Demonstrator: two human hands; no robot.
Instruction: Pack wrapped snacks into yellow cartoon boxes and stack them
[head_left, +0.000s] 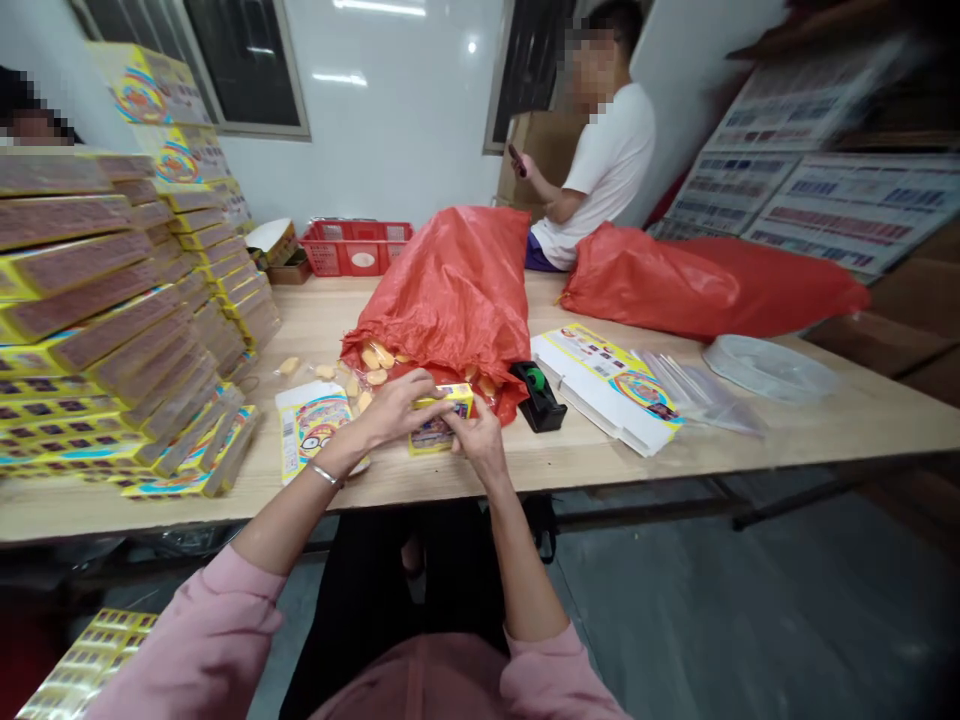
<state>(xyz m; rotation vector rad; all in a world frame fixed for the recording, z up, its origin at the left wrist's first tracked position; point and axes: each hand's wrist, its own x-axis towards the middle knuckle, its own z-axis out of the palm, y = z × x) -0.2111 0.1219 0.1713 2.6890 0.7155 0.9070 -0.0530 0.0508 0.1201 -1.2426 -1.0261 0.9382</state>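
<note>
Where the left hand (397, 405) and the right hand (476, 440) meet above the wooden bench (825, 425), one small yellow printed box (442, 415) is held near the bench's front edge. Both grips are closed on it: the left fingers (409, 385) are laid across its top, and the right fingers (459, 425) are pressed against its front. A metal bangle (325, 475) is worn on the left wrist, and a pink sleeve (202, 640) is seen on the left forearm.

Items are listed by clock position from the box, with 12 o'clock at the far side of the bench. At 12 o'clock, a red woven sack (442, 290) is placed close by. Round yellow wafers (375, 365) in clear wrapping are spilled from its mouth at 11 o'clock. At 9 o'clock, a flat printed yellow card (315, 425) is found just beside the left hand, and stacked yellow cartons (97, 290) are ranged farther out. At 3 o'clock, a black tape dispenser (540, 395) is set close by, followed by a flattened carton blank (607, 385), clear plastic bags (697, 395) and a coil of clear film (769, 368). At 2 o'clock, a second red sack (705, 280) is laid along the far edge. At 11 o'clock, a red plastic crate (356, 247) is placed beyond the bench.
</note>
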